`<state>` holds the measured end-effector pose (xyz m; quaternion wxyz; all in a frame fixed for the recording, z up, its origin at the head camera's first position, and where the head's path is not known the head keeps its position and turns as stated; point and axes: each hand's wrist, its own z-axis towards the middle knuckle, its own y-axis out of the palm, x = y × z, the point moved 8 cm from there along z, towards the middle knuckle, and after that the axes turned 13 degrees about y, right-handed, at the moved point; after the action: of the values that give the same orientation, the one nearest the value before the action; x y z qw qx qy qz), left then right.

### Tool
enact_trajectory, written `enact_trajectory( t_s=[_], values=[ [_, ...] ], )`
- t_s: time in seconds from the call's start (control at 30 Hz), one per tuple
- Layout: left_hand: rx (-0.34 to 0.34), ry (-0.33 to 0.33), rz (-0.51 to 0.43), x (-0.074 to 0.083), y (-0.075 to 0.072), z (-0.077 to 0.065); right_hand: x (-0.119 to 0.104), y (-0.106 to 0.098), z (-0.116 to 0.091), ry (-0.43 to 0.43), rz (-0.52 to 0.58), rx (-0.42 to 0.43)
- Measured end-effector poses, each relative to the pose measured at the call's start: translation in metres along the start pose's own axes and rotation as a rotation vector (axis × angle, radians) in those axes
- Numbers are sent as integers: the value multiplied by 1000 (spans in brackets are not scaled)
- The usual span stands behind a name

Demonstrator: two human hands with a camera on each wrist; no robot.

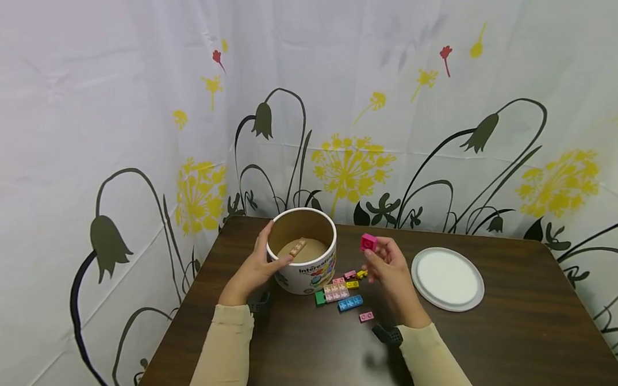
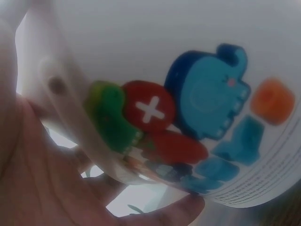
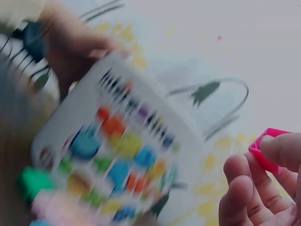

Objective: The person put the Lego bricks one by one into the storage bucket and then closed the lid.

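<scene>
A white round tub (image 1: 305, 278) with printed pictures stands on the table, tilted slightly toward me. My left hand (image 1: 256, 268) grips its left rim, thumb over the near edge and fingers on the outer wall, as the left wrist view shows up close. Inside the tub lies a tan toy brick (image 1: 298, 247). My right hand (image 1: 392, 271) pinches a hot pink brick (image 1: 368, 242) between thumb and fingers, raised to the right of the tub. Below it on the table are a light pink brick (image 1: 336, 292), a green brick (image 1: 320, 298) and a blue brick (image 1: 350, 303).
A round white lid (image 1: 447, 279) lies on the dark wooden table (image 1: 530, 341) at the right. Small yellow bricks (image 1: 353, 285) and a small pink brick (image 1: 366, 316) lie near the tub. A flower-printed curtain (image 1: 355, 74) hangs behind the table.
</scene>
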<state>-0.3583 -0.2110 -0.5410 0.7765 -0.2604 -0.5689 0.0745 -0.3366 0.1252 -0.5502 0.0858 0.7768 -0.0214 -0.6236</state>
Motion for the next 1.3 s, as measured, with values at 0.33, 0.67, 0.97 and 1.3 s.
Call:
enact_trajectory(
  t_s=[0.33, 0.67, 0.97, 1.3],
  values=[
    [8, 12, -14, 0, 0, 2, -56, 84, 51, -72, 148, -142],
    [-10, -2, 5, -3, 4, -3, -70, 141, 74, -156, -275, -141],
    [-13, -11, 1, 0, 1, 3, -67, 140, 84, -13, -171, -236],
    [-5, 0, -2, 2, 1, 4, -72, 137, 83, -114, -221, -183]
  ],
)
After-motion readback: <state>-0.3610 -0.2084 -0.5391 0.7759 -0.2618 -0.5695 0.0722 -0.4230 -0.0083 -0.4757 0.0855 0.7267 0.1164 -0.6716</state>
